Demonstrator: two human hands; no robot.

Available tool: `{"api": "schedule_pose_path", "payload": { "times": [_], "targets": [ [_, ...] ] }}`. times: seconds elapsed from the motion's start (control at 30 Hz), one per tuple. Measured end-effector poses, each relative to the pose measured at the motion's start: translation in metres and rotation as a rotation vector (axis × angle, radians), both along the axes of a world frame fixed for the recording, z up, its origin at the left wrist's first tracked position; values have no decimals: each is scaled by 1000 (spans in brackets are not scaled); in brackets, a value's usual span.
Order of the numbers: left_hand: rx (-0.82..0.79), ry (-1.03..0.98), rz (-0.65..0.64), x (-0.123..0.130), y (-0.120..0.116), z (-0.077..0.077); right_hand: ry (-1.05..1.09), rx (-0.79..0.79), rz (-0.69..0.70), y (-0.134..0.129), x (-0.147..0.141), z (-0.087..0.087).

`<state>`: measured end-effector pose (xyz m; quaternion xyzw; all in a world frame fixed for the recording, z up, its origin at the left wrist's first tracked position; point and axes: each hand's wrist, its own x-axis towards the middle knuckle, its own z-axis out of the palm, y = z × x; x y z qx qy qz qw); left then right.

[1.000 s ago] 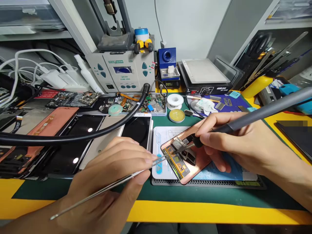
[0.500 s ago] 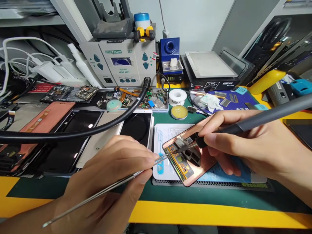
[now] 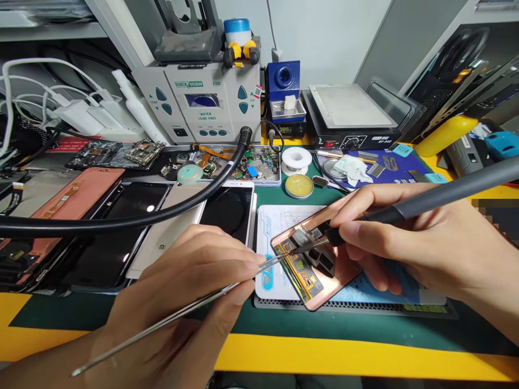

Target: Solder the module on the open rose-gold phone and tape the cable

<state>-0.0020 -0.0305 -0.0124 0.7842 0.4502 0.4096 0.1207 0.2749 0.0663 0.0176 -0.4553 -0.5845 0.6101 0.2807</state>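
In the head view, my left hand point(image 3: 203, 270) pinches a pair of thin metal tweezers point(image 3: 170, 320), whose tips reach the flex circuit at the display's near left end. My right hand point(image 3: 405, 237) is wrapped round a dark grey soldering iron point(image 3: 454, 186). Its tip meets the tweezer tips over the orange flex circuit point(image 3: 300, 265); whether they touch is too small to tell. Beneath both tools lies a copper-backed phone display point(image 3: 338, 278), tilted across a white and blue pad point(image 3: 263, 216). My right fingers hide part of the display.
A thick black hose point(image 3: 162, 220) curves across the left side, over several phones point(image 3: 133, 237). Behind stand the hot air station point(image 3: 206, 113), a solder spool point(image 3: 297, 159), a flux tin point(image 3: 299, 186), a blue iron holder point(image 3: 284, 81) and a heating plate point(image 3: 352, 105).
Both hands and tools stay almost where they were, with the tips at the same flex circuit. The view has shifted very slightly.
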Motion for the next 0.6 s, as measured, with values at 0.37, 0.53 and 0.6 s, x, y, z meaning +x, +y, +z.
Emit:
{"api": "schedule_pose_path", "payload": {
  "times": [0.37, 0.53, 0.6],
  "targets": [
    [30, 19, -20, 0, 3, 1, 5, 8, -6, 0, -3, 1],
    [28, 43, -14, 1, 2, 4, 14, 12, 4, -1, -4, 2],
    [36, 47, -16, 2, 2, 5, 3, 15, -6, -1, -3, 3]
  ]
}}
